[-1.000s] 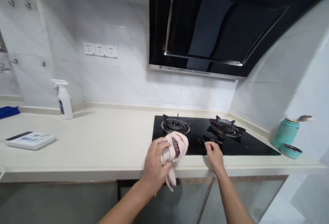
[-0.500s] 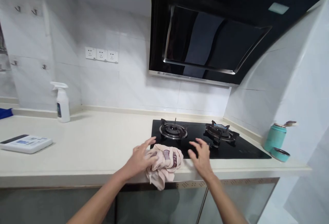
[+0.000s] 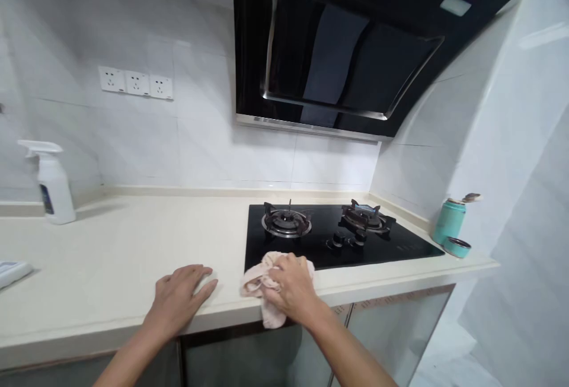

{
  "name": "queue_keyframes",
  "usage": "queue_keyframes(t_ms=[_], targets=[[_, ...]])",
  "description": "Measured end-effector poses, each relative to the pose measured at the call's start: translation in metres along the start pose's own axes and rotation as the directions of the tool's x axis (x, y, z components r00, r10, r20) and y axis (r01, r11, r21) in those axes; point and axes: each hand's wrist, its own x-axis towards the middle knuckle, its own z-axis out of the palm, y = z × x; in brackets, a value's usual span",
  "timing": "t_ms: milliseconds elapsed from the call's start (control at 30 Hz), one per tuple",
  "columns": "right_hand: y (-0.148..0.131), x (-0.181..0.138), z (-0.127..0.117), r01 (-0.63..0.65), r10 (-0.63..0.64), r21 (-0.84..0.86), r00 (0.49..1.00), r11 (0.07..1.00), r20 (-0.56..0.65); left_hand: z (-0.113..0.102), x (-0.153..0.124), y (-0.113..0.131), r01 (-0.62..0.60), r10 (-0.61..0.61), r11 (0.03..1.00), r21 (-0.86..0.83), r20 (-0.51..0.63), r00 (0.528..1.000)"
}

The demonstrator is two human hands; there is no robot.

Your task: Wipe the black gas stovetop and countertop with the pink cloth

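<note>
Head view: right hand [image 3: 291, 286] gripping a cloth [image 3: 256, 275] at the counter [image 3: 111, 245] edge, lower centre of frame.
We record the right hand's fingers curled over the pinkish cloth, holding it. The cloth sits at the near left corner of the black stove [image 3: 382, 245], with one end hanging over the counter's front. The left hand [image 3: 180, 292] lies palm down, fingers spread, just left of the cloth and apart from it. A spray bottle [image 3: 51, 182] stands at far left and a teal canister [image 3: 448, 221] at right.

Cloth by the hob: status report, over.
Right hand gripping pink cloth at hob front edge. Left hand flat on countertop. Burner knobs close behind.
</note>
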Motion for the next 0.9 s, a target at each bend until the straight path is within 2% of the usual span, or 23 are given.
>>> queue_keyframes(t_ms=[100, 200, 267, 333, 400, 433, 500, 567, 633, 700, 733, 800, 900], targets=[[0.049, -0.022, -0.007, -0.162, 0.161, -0.024, 0.986, 0.987, -0.048, 0.001, -0.001, 0.001, -0.01, 0.01, 1.0, 0.0, 0.008, 1.0], [0.099, -0.044, -0.024, -0.331, 0.325, -0.132, 0.943, 0.934, -0.068, -0.001, -0.002, 0.003, -0.019, 0.019, 1.0, -0.009, 0.009, 1.0], [0.129, -0.059, -0.039, -0.458, 0.455, -0.24, 0.888, 0.856, -0.071, -0.003, -0.003, 0.005, -0.022, 0.022, 1.0, -0.004, 0.005, 1.0], [0.152, -0.076, -0.055, -0.573, 0.578, -0.337, 0.81, 0.747, -0.095, -0.004, -0.003, 0.006, -0.022, 0.022, 1.0, -0.002, 0.006, 1.0], [0.169, -0.098, -0.07, -0.655, 0.657, -0.378, 0.74, 0.654, -0.145, -0.004, -0.003, 0.008, -0.022, 0.022, 1.0, -0.008, 0.012, 1.0], [0.175, -0.112, -0.075, -0.678, 0.674, -0.358, 0.722, 0.642, -0.158, -0.004, -0.003, 0.008, -0.022, 0.022, 1.0, -0.013, 0.012, 1.0], [0.179, -0.147, -0.081, -0.704, 0.697, -0.209, 0.707, 0.679, -0.117, -0.004, -0.002, 0.009, -0.025, 0.025, 0.999, -0.024, 0.005, 1.0], [0.177, -0.188, -0.08, -0.705, 0.705, -0.02, 0.709, 0.709, -0.008, -0.002, -0.002, 0.009, -0.027, 0.027, 0.999, -0.024, -0.011, 1.0], [0.171, -0.226, -0.077, -0.73, 0.724, 0.161, 0.682, 0.664, 0.105, 0.0, -0.001, 0.009, -0.031, 0.031, 0.999, -0.009, -0.023, 0.999], [0.167, -0.253, -0.077, -0.761, 0.768, 0.326, 0.626, 0.561, 0.14, 0.001, 0.0, 0.008, -0.04, 0.04, 0.999, 0.008, -0.024, 0.999], [0.168, -0.259, -0.08, -0.772, 0.806, 0.404, 0.578, 0.491, 0.126, 0.002, 0.0, 0.008, -0.046, 0.046, 0.999, 0.017, -0.025, 0.999], [0.174, -0.257, -0.093, -0.778, 0.891, 0.506, 0.453, 0.372, 0.041, 0.002, 0.0, 0.008, -0.053, 0.054, 0.998, 0.03, -0.03, 0.998], [0.196, -0.225, -0.12, -0.741, 0.954, 0.607, 0.278, 0.287, -0.111, 0.0, 0.0, 0.009, -0.045, 0.046, 0.998, 0.033, -0.019, 0.999]])
